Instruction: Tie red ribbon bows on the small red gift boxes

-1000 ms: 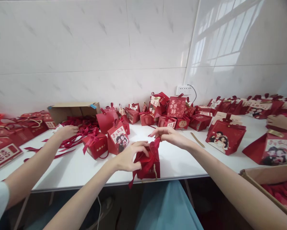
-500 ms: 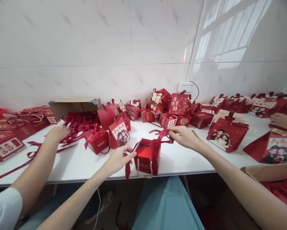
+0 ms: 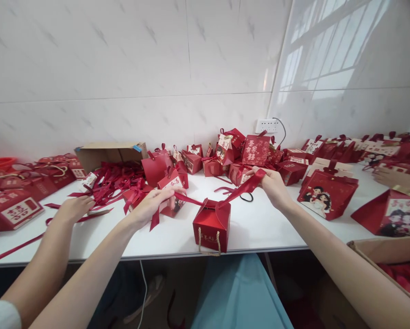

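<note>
A small red gift box [image 3: 211, 226] with a rope handle stands at the front edge of the white table [image 3: 259, 226]. A red ribbon [image 3: 237, 188] runs out of its top to both sides. My left hand [image 3: 154, 204] pinches the ribbon's left end, up and to the left of the box. My right hand [image 3: 273, 185] pinches the right end, up and to the right. The ribbon is stretched taut between them.
Another person's hand [image 3: 72, 209] at the left rests on a heap of loose red ribbons [image 3: 112, 183]. Many red gift boxes [image 3: 252, 151] line the back wall and the right side. A cardboard box [image 3: 105, 154] lies at the back left; another carton [image 3: 390, 256] stands at the right.
My hands have let go of the box top and drawn apart, pulling the ribbon's ends outward and upward. The other person's hand has drawn back toward the table's front.
</note>
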Available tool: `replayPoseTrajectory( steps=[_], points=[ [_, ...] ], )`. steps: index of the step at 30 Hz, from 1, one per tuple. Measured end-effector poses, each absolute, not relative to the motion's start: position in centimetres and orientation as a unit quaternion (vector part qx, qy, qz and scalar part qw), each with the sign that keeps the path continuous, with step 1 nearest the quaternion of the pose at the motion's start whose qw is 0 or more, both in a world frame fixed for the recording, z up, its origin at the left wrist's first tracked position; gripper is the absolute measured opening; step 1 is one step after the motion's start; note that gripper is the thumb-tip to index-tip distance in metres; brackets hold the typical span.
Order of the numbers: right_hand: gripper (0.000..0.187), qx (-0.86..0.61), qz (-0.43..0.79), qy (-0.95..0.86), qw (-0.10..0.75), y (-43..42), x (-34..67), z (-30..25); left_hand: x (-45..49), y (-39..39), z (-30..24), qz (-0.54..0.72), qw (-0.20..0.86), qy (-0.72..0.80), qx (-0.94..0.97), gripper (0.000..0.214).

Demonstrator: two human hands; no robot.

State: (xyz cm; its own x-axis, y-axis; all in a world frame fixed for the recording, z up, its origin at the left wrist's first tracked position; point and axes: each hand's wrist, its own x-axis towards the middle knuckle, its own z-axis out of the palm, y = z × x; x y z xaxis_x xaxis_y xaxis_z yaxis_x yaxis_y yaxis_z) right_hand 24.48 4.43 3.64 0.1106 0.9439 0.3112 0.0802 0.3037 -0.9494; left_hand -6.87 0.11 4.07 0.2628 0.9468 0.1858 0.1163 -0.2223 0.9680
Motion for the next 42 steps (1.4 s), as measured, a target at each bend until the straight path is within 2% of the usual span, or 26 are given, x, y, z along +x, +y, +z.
replayPoseTrajectory(
  steps=[6, 10, 17, 21, 24, 30, 35, 42],
  points=[
    [0.026, -0.407, 0.483, -0.475, 0.613, 3.8, 24.7, 4.1, -5.4, 1.6, 5.1, 0.578, 0.570, 0.316, 0.491, 0.037],
    [0.017, -0.365, 0.540, -0.437, 0.619, 2.8, 24.9, 4.9, -4.5, 2.2, 5.9, 0.625, 0.591, 0.284, 0.424, 0.032],
    [0.023, -0.256, 0.551, -0.484, 0.630, 1.6, 23.9, 7.0, -2.8, 2.5, 7.8, 0.639, 0.599, 0.225, 0.426, 0.029],
    [0.033, -0.206, 0.539, -0.525, 0.626, 1.9, 23.1, 7.6, -2.3, 2.6, 8.7, 0.657, 0.606, 0.165, 0.416, 0.023],
    [0.024, -0.198, 0.535, -0.546, 0.613, 2.5, 22.2, 7.8, -2.0, 2.6, 9.1, 0.668, 0.612, 0.136, 0.401, 0.023],
    [0.030, -0.209, 0.502, -0.560, 0.625, 3.1, 20.2, 9.1, -0.5, 3.4, 9.6, 0.691, 0.572, 0.167, 0.408, 0.032],
    [0.037, -0.233, 0.493, -0.551, 0.632, 3.6, 19.0, 10.3, 1.0, 4.2, 9.2, 0.690, 0.514, 0.226, 0.457, 0.006],
    [0.037, -0.278, 0.405, -0.600, 0.632, 4.9, 18.3, 10.7, 1.3, 4.4, 8.5, 0.676, 0.388, 0.230, 0.583, 0.021]
  ],
)
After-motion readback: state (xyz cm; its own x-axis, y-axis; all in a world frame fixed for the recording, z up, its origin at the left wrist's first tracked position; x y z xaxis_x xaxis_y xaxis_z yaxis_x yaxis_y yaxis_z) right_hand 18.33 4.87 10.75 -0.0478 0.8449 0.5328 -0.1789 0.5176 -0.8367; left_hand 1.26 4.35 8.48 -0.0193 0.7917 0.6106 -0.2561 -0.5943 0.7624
